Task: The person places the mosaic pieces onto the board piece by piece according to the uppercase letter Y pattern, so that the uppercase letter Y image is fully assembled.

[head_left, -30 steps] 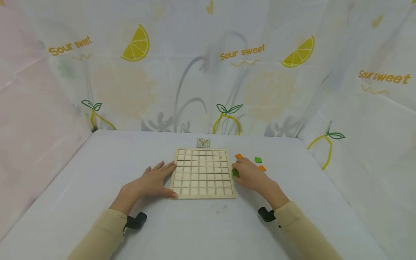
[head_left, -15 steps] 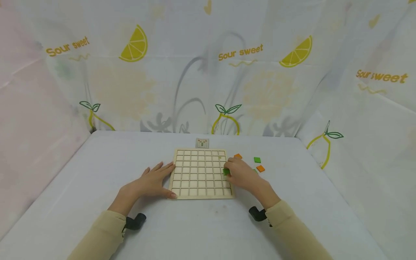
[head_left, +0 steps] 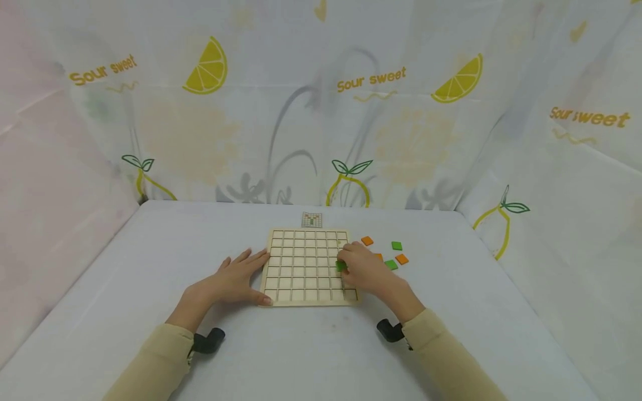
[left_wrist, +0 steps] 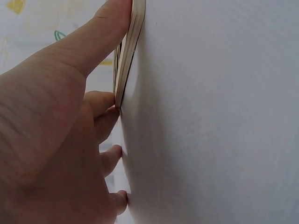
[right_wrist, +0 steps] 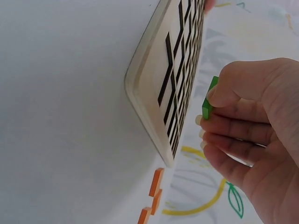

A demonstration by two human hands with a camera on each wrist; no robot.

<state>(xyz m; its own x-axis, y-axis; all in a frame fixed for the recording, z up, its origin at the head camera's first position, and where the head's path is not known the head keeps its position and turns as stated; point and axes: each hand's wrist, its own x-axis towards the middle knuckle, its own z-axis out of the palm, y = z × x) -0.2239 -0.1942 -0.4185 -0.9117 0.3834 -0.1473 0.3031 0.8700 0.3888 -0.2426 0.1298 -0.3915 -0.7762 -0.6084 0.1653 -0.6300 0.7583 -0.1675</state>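
A square wooden grid board (head_left: 305,272) lies flat on the white table. My left hand (head_left: 228,283) rests at its left side, fingers straight and spread, thumb on the near left corner; the left wrist view has the thumb against the board's edge (left_wrist: 128,56). Over the right part of the board, my right hand (head_left: 368,270) pinches a small green square tile (right_wrist: 210,98) between thumb and fingers. In the right wrist view this tile is held above the board's surface. The grid cells that show hold no tiles.
Right of the board lie loose tiles: orange tiles (head_left: 402,259) and green tiles (head_left: 397,245), some close by my right hand. A small printed card (head_left: 312,220) with a coloured grid pattern lies behind the board. Patterned cloth (head_left: 281,111) hangs around the table.
My right hand has moved left from beside the board to over its right columns, carrying the green tile. Tiles it had covered now show. My left hand has stayed in place.
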